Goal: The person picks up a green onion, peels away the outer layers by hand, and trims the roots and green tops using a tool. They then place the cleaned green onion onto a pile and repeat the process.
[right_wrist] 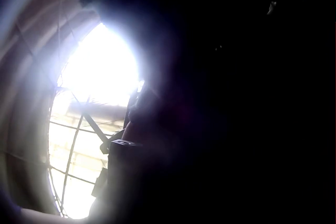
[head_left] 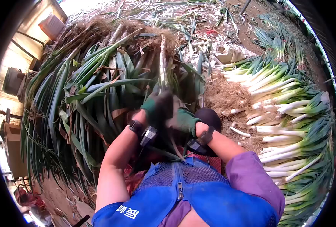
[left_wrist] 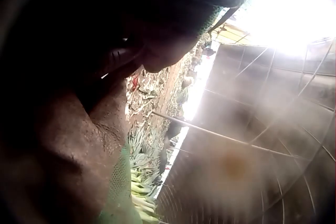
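In the head view, my gloved left hand (head_left: 158,107) grips a leek (head_left: 162,62) whose white stalk points away from me, roots at the far end. Close beside it on the right is my gloved right hand (head_left: 184,120), its fingers blurred; whether they hold a leaf or the stalk cannot be told. Dark, soiled glove fingers (left_wrist: 79,145) fill much of the left wrist view. The right wrist view is almost black over the hand, and no leek can be made out there.
A large heap of untrimmed leeks (head_left: 58,102) lies on the left. Rows of white-stalked leeks (head_left: 285,132) lie on the right, with a pile of cut roots (head_left: 228,92) beside them. Peeled scraps (head_left: 202,38) cover the ground beyond. A bucket (head_left: 12,80) stands far left.
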`<state>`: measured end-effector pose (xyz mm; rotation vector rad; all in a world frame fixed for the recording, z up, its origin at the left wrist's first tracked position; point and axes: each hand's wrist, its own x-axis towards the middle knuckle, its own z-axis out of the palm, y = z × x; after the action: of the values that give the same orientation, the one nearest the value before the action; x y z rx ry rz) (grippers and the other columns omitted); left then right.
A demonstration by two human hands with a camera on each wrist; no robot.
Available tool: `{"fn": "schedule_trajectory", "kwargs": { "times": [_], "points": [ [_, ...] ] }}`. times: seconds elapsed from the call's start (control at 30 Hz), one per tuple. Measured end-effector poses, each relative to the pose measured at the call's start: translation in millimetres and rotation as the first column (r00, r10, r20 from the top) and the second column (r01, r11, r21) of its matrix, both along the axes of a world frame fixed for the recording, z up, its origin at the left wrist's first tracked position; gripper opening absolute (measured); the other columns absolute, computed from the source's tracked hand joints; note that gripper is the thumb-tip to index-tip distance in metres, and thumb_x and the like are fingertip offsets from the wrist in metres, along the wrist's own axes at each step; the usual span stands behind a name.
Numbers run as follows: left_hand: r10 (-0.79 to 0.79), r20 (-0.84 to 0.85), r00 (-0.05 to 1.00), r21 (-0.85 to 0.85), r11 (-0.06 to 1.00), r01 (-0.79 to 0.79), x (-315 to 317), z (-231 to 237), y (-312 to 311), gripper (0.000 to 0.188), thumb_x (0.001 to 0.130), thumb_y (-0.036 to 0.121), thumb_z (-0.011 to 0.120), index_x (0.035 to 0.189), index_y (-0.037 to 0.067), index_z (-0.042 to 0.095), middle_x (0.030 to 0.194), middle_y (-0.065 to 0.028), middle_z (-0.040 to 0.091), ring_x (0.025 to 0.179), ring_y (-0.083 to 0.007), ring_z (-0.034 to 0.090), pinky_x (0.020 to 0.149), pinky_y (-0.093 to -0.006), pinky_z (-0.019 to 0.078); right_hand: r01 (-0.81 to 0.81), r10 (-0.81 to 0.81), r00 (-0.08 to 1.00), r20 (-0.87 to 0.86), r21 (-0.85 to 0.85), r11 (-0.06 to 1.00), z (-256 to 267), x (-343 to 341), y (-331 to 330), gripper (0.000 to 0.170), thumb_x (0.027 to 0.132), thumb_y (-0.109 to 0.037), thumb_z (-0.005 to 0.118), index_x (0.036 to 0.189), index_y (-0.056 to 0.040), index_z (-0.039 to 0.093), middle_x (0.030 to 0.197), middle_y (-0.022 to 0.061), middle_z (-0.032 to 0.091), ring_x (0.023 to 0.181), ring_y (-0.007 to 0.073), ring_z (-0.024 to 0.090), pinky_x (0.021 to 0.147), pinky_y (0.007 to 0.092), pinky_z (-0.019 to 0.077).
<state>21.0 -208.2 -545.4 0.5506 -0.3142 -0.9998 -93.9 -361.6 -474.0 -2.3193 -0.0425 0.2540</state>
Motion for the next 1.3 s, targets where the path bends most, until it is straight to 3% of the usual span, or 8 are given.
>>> {"fn": "schedule_trajectory", "kwargs": {
  "times": [0.03, 0.23, 0.5, 0.63, 0.77, 1.07, 1.17, 1.3],
  "points": [
    [0.066, 0.454, 0.888, 0.401, 0.876, -0.270, 1.2, 7.0, 6.5, 0.040, 0.103, 0.041, 0.050, 0.117, 0.006, 0.063, 0.096, -0.0002, 0.067, 0.080, -0.0094, 0.061, 0.071, -0.0232, 0.0505, 0.017, -0.016, 0.999, -0.049, 0.027, 0.999, 4.9, 1.2, -2.4, 0.116, 0.066, -0.040, 0.075, 0.155, 0.0043, 0.015, 0.152, 0.0332, 0.032, 0.142, 0.0452, 0.032, 0.118, 0.0449, 0.0294],
    [0.254, 0.267, 0.930, 0.819, 0.450, -0.358, 0.1, 39.2, -5.5, 0.054, 0.106, 0.049, 0.038, 0.123, 0.005, 0.064, 0.102, -0.0036, 0.068, 0.086, -0.0123, 0.062, 0.081, -0.0307, 0.0531, 0.141, -0.147, 0.984, -0.099, -0.068, 0.988, 13.6, 15.4, -1.9, 0.102, 0.069, -0.035, 0.075, 0.148, 0.0064, 0.026, 0.144, 0.0339, 0.043, 0.133, 0.0453, 0.044, 0.112, 0.0446, 0.0378],
    [-0.054, 0.636, 0.770, 0.644, 0.586, -0.491, 14.7, -3.9, 16.2, 0.031, 0.100, 0.029, 0.055, 0.113, 0.003, 0.067, 0.096, -0.0064, 0.069, 0.083, -0.0167, 0.065, 0.074, -0.0334, 0.0546, 0.294, -0.250, 0.930, -0.270, 0.133, 0.947, 32.8, 9.8, -23.4, 0.047, 0.085, -0.032, 0.063, 0.120, -0.0008, 0.057, 0.086, 0.0185, 0.070, 0.078, 0.0298, 0.070, 0.074, 0.0388, 0.0537],
    [-0.056, 0.750, 0.659, 0.510, 0.684, -0.521, 23.3, -23.4, 19.9, 0.022, 0.096, 0.019, 0.062, 0.110, 0.004, 0.067, 0.092, -0.0059, 0.070, 0.077, -0.0171, 0.066, 0.069, -0.0350, 0.0558, 0.207, -0.132, 0.921, -0.368, 0.174, 0.963, 53.5, -25.9, -31.1, 0.044, 0.086, -0.032, 0.057, 0.115, 0.0007, 0.057, 0.080, 0.0227, 0.069, 0.077, 0.0374, 0.070, 0.072, 0.0438, 0.0537],
    [0.201, 0.176, 0.964, 0.748, 0.609, -0.263, 2.1, 53.5, 3.7, 0.021, 0.093, 0.017, 0.066, 0.110, 0.005, 0.067, 0.089, -0.0050, 0.070, 0.074, -0.0154, 0.066, 0.066, -0.0329, 0.0554, 0.215, -0.114, 0.908, -0.404, 0.213, 0.953, 74.8, -39.7, -35.7, 0.041, 0.089, -0.024, 0.060, 0.120, 0.0023, 0.057, 0.078, 0.0137, 0.069, 0.072, 0.0224, 0.071, 0.067, 0.0351, 0.0544],
    [0.197, 0.077, 0.977, 0.531, 0.822, -0.208, -0.3, 40.5, 7.2, 0.028, 0.091, 0.021, 0.071, 0.113, 0.005, 0.065, 0.087, -0.0043, 0.068, 0.072, -0.0137, 0.065, 0.063, -0.0311, 0.0535, 0.207, -0.154, 0.943, -0.295, 0.159, 0.965, 50.9, 15.6, -33.5, 0.040, 0.084, -0.031, 0.058, 0.102, 0.0048, 0.060, 0.074, 0.0189, 0.070, 0.073, 0.0300, 0.072, 0.070, 0.0399, 0.0547],
    [0.203, 0.250, 0.947, 0.739, 0.592, -0.322, -10.5, 61.2, 2.2, 0.030, 0.096, 0.026, 0.065, 0.117, 0.005, 0.065, 0.090, -0.0038, 0.069, 0.075, -0.0132, 0.065, 0.065, -0.0319, 0.0544, 0.343, -0.230, 0.922, -0.311, 0.386, 0.856, 20.8, 45.0, -40.3, 0.039, 0.083, -0.029, 0.061, 0.098, 0.0065, 0.060, 0.076, 0.0218, 0.069, 0.069, 0.0301, 0.070, 0.070, 0.0396, 0.0551],
    [0.204, -0.071, 0.976, 0.489, 0.860, -0.144, -13.6, 84.9, 13.9, 0.044, 0.105, 0.042, 0.047, 0.128, 0.007, 0.060, 0.107, -0.0042, 0.069, 0.088, -0.0137, 0.066, 0.080, -0.0324, 0.0551, 0.259, -0.177, 0.956, -0.235, 0.389, 0.884, 23.1, 45.1, -40.1, 0.040, 0.083, -0.030, 0.064, 0.093, 0.0080, 0.061, 0.077, 0.0231, 0.066, 0.073, 0.0329, 0.069, 0.070, 0.0396, 0.0527]
  ]
}}
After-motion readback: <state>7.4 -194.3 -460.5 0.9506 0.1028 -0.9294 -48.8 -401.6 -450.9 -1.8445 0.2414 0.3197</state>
